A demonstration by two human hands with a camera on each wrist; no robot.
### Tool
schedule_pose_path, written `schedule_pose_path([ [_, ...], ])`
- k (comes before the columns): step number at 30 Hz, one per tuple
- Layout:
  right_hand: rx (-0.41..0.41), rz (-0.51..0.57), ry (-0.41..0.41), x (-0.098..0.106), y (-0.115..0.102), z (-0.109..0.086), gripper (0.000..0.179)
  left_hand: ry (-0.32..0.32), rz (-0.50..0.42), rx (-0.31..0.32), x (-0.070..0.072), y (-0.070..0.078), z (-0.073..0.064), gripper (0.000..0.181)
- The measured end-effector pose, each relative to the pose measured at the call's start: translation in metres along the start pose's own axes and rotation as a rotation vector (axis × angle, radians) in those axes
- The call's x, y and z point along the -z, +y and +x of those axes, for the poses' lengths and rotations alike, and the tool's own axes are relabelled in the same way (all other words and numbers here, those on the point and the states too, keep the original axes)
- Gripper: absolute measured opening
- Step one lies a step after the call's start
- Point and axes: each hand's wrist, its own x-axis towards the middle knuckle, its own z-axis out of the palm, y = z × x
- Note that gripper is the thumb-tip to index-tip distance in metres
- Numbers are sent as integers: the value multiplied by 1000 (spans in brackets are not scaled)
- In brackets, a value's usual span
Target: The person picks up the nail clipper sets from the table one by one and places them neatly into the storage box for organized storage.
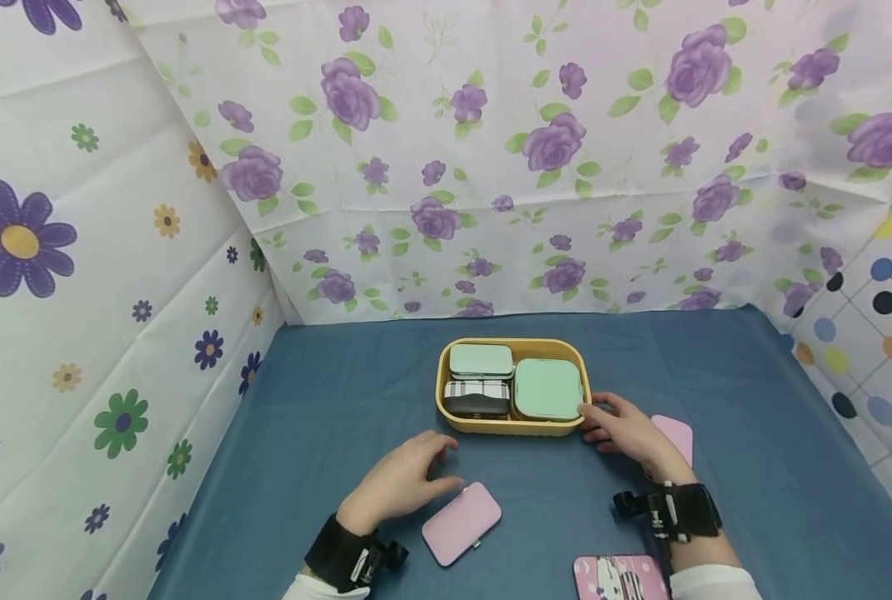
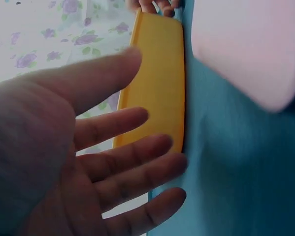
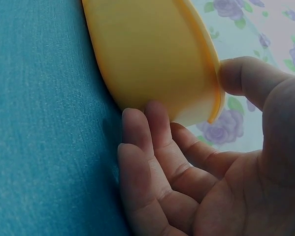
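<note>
A yellow basket (image 1: 512,428) stands on the blue cloth, holding a small mint-green box (image 1: 481,361), a larger mint-green box (image 1: 548,389) and a black-and-white plaid case (image 1: 477,398). My right hand (image 1: 629,429) holds its right end, the thumb at the rim (image 3: 217,98) and the fingertips by the outer wall. In front of the basket's left corner hovers my left hand (image 1: 408,477), fingers spread and apart from the basket; nothing is in it. Beside the left thumb lies a pink case (image 1: 462,523) with a small metal clasp.
Another pink case (image 1: 674,437) lies partly hidden behind my right wrist. A pink patterned case (image 1: 620,577) is near the front edge of the view, cut off there. Flowered sheets (image 1: 431,167) hang behind and at the left; a dotted sheet (image 1: 866,350) hangs at the right.
</note>
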Motion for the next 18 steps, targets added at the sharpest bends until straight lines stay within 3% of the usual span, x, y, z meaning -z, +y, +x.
schedule_pose_path([
  [5, -1, 2, -3, 0, 0, 0, 80, -107, -26, -5, -7, 4, -2, 46],
  [10, 0, -2, -10, 0, -1, 0, 80, -216, -22, 18, -11, 10, -5, 72],
  [18, 3, 2, -8, 1, -1, 0, 81, -293, 66, 32, -16, 18, -9, 100],
])
